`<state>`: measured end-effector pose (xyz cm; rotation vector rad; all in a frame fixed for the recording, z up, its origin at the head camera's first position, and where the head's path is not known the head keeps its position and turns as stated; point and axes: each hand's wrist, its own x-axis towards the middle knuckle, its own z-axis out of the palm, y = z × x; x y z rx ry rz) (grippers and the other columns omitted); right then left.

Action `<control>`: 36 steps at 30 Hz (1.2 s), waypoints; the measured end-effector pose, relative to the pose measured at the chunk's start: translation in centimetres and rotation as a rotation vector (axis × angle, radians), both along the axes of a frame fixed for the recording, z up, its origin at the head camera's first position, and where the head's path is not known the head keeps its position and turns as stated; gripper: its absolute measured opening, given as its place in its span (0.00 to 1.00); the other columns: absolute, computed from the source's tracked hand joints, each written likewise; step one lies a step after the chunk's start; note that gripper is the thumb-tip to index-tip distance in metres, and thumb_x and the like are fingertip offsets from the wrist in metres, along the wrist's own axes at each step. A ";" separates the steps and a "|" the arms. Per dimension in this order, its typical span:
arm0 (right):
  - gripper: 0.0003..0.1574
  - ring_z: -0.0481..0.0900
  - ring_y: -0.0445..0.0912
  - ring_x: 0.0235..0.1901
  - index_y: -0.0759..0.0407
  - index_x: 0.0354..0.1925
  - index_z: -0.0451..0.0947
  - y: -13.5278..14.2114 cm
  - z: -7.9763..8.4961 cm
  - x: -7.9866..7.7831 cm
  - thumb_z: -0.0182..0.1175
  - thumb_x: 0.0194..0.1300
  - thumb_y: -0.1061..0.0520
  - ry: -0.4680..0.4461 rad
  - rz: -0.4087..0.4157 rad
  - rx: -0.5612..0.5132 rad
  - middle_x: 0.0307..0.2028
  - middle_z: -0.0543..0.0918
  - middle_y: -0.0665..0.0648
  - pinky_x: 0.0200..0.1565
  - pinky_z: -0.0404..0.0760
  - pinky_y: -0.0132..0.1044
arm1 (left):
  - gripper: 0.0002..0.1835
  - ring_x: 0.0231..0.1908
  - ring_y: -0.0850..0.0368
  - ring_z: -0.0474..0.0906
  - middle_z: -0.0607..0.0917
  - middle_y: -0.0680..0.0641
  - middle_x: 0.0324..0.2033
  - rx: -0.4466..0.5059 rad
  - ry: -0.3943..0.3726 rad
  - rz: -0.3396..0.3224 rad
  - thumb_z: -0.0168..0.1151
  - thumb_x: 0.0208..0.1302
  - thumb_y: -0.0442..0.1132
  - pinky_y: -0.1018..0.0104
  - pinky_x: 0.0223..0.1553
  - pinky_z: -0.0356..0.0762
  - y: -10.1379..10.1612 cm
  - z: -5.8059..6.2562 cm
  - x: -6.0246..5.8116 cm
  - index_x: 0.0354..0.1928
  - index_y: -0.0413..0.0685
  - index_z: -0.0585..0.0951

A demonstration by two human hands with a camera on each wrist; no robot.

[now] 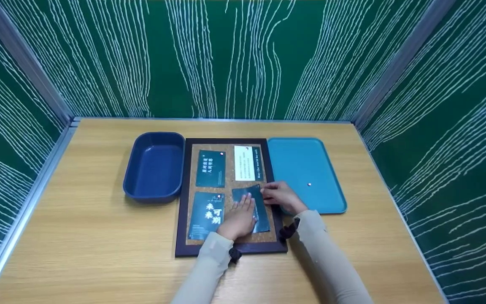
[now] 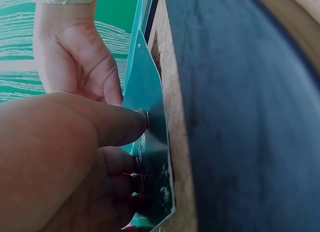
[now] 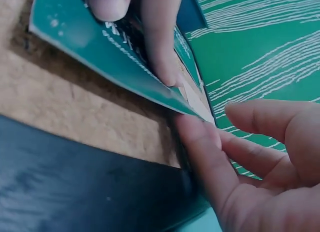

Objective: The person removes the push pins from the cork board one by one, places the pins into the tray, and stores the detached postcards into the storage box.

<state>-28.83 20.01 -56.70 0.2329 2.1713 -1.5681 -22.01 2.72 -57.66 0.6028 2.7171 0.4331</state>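
Note:
A dark green printed card (image 1: 262,215) lies slightly askew on the lower right of a framed corkboard (image 1: 230,249). My left hand (image 1: 241,217) presses on it with fingers extended, and the left wrist view shows the thumb (image 2: 120,124) on its surface too. At the card's upper right edge is my right hand (image 1: 283,196). In the right wrist view, a fingertip of the right hand (image 3: 260,177) touches the lifted edge of the card (image 3: 100,66), partly hidden beneath it, while the thumb stands apart. Part of the card is covered by the left hand.
Other cards on the cork are a green one (image 1: 210,169), a white-and-green one (image 1: 244,164) and one with large white characters (image 1: 201,215), each with a small pin-like dot. A blue bin (image 1: 153,196) stands left; a teal tray (image 1: 298,160) with a small pin (image 1: 309,184) lies right.

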 end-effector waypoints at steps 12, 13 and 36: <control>0.18 0.83 0.46 0.37 0.64 0.52 0.77 -0.5 -0.3 0.2 0.59 0.65 0.59 0.038 0.000 0.079 0.46 0.80 0.62 0.37 0.86 0.36 | 0.32 0.76 0.50 0.42 0.47 0.44 0.76 0.005 0.000 0.004 0.43 0.75 0.48 0.54 0.75 0.47 0.0 0.0 0.1 0.75 0.43 0.52; 0.17 0.83 0.46 0.35 0.63 0.52 0.77 -0.5 -0.3 0.3 0.58 0.65 0.60 0.041 0.007 0.082 0.45 0.80 0.62 0.36 0.86 0.35 | 0.32 0.76 0.50 0.42 0.47 0.44 0.76 0.004 -0.001 0.005 0.43 0.75 0.48 0.54 0.75 0.47 0.1 0.0 0.1 0.75 0.43 0.52; 0.08 0.80 0.45 0.29 0.63 0.42 0.78 -1.0 -0.3 0.6 0.60 0.63 0.64 0.124 0.050 0.145 0.27 0.75 0.54 0.34 0.86 0.37 | 0.33 0.76 0.50 0.42 0.48 0.44 0.76 0.002 -0.002 0.001 0.45 0.74 0.48 0.54 0.75 0.47 0.0 0.3 0.2 0.74 0.41 0.53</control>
